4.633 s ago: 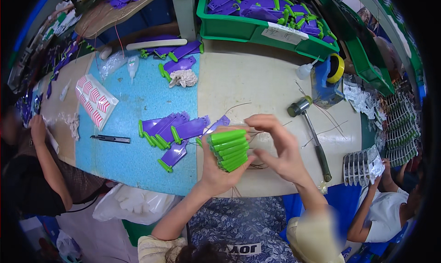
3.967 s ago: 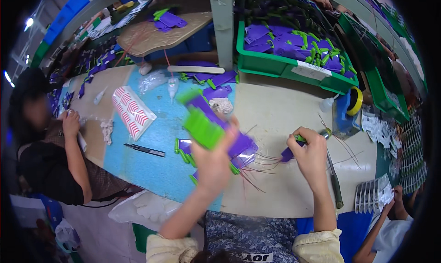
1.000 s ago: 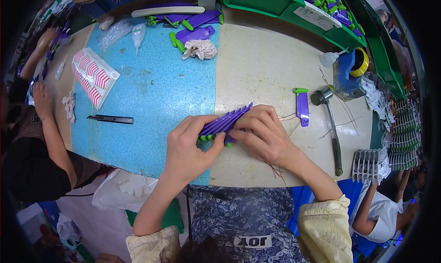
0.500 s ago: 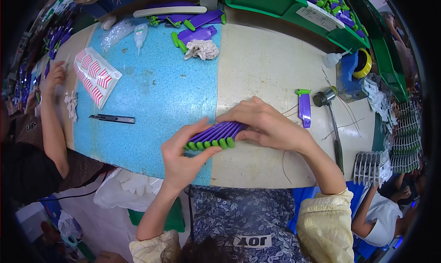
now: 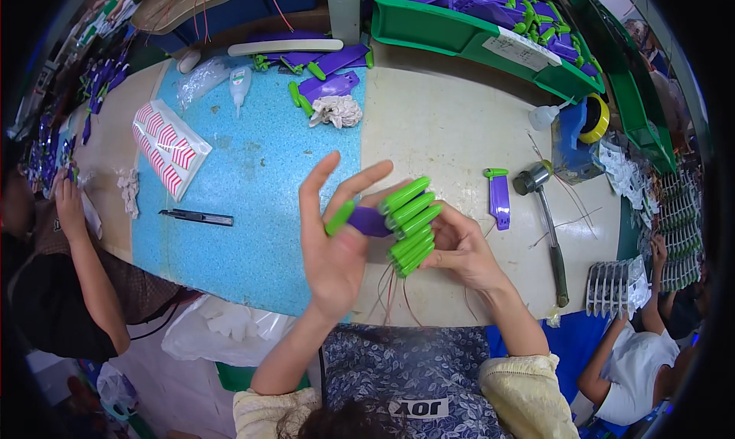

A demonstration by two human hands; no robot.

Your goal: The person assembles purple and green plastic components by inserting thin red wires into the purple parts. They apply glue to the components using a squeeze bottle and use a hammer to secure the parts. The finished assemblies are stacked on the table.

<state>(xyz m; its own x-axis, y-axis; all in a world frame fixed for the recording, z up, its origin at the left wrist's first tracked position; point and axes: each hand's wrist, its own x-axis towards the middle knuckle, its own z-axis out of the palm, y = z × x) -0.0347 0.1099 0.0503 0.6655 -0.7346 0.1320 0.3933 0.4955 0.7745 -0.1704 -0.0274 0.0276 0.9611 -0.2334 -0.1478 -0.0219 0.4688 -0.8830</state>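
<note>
While both hands sit raised over the table's (image 5: 459, 140) near edge, the right hand (image 5: 463, 251) grips a stack (image 5: 409, 224) of green-tipped purple pieces, thin wires trailing below it. Left hand (image 5: 337, 244) is open, fingers spread, palm pressing a single piece (image 5: 364, 221) against the stack's side. One more piece (image 5: 498, 198) lies on the table just right of the hands, a hammer (image 5: 545, 228) beside it. Blue mat (image 5: 260, 178) lies left, a knife (image 5: 195, 217) on it.
</note>
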